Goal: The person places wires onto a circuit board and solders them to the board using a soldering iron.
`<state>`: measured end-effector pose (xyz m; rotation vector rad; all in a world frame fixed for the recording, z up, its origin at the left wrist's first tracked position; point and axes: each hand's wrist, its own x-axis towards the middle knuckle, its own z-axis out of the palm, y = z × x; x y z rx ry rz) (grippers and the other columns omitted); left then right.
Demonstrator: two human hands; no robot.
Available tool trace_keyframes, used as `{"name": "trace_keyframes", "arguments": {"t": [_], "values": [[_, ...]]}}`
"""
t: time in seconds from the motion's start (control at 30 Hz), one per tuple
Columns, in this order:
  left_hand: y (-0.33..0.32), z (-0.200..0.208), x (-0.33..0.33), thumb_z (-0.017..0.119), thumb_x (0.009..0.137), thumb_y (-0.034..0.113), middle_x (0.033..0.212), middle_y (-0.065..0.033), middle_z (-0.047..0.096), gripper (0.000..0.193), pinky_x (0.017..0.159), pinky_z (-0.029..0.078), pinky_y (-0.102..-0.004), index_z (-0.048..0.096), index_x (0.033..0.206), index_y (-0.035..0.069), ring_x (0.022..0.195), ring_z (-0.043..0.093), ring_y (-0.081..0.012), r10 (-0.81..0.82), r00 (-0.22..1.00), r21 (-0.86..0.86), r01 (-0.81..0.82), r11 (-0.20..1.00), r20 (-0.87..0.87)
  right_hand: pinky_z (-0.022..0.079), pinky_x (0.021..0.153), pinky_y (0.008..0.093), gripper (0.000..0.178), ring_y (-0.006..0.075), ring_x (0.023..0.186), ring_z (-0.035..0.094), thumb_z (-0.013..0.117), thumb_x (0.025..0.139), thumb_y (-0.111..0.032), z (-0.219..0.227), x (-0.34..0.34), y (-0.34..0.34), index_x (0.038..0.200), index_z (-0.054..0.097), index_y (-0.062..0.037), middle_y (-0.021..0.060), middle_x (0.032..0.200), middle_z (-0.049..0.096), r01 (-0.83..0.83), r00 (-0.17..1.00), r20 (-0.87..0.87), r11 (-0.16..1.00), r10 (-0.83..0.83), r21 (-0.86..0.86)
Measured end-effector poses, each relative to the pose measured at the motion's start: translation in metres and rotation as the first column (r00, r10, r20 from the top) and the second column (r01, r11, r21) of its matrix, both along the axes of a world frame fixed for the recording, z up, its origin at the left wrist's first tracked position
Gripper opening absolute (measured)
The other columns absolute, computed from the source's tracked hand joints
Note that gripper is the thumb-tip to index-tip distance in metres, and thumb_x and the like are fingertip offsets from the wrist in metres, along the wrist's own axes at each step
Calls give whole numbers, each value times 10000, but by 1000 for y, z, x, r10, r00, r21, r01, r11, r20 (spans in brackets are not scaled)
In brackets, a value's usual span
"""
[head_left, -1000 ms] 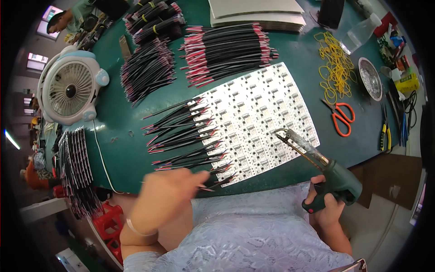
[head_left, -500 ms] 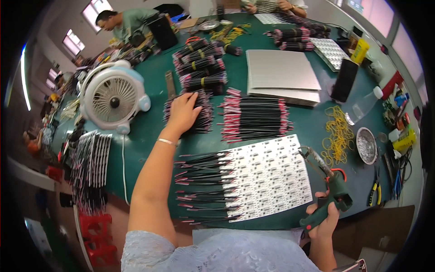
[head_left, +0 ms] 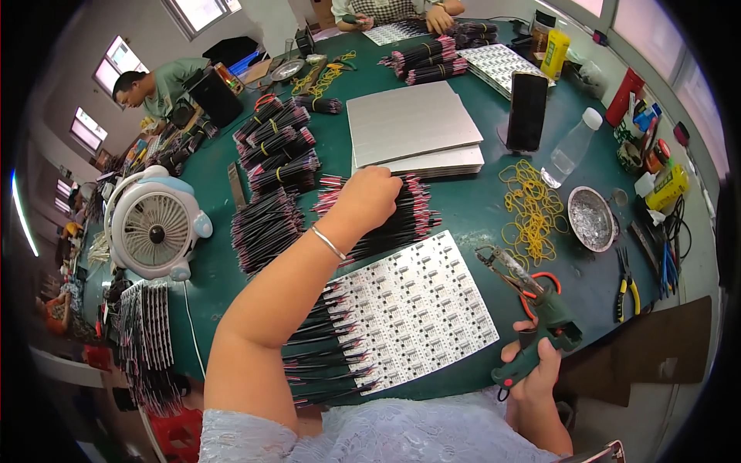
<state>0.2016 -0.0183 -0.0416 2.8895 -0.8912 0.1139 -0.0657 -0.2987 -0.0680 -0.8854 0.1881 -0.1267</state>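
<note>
My left hand (head_left: 369, 202) reaches over a pile of black wires with red and pink ends (head_left: 397, 224), its fingers curled down among them. What the fingertips grip is hidden. My right hand (head_left: 534, 369) is wrapped round the handle of a green soldering gun (head_left: 544, 328), its metal tip pointing up and to the left. In front of me lies a white sheet of small circuit boards (head_left: 421, 309), tilted on the table. Black wires (head_left: 320, 363) stick out from its left edge. Another loose pile of wires (head_left: 268, 231) lies left of my left hand.
Grey flat panels (head_left: 413, 127) are stacked beyond the wires. A fan (head_left: 154, 224) stands at left, near a wired board stack (head_left: 145, 332). Rightward are yellow rubber bands (head_left: 532, 208), a metal bowl (head_left: 592, 220), pliers (head_left: 627, 285), a bottle (head_left: 571, 148) and a phone (head_left: 527, 112). Co-workers sit beyond.
My left hand has moved right, from the left wire pile to the pile beside it, and its spread fingers are now curled. The view has shifted; my right hand still holds the soldering gun.
</note>
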Motion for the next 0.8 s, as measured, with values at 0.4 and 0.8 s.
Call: {"name": "trace_keyframes", "arguments": {"t": [0.4,0.8], "values": [[17,-7,-5,535,944,143,848,-164,579,146,698,467,-402,526,1014,15,797,598,-322,189,969,-608,-55,792,159,509,520,316,404,200,599,605,493,934,-229,-2,-4,1,1257,437,6,194,1102,588,93,994,-50,995,-94,-26],[129,56,-63,459,1018,236,717,21,459,118,551,376,-256,495,1068,135,596,432,-92,100,966,-710,-102,-697,-237,499,507,286,364,179,568,582,470,971,-252,9,3,21,1254,435,-26,162,1135,579,52,999,-9,996,-53,-79]]}}
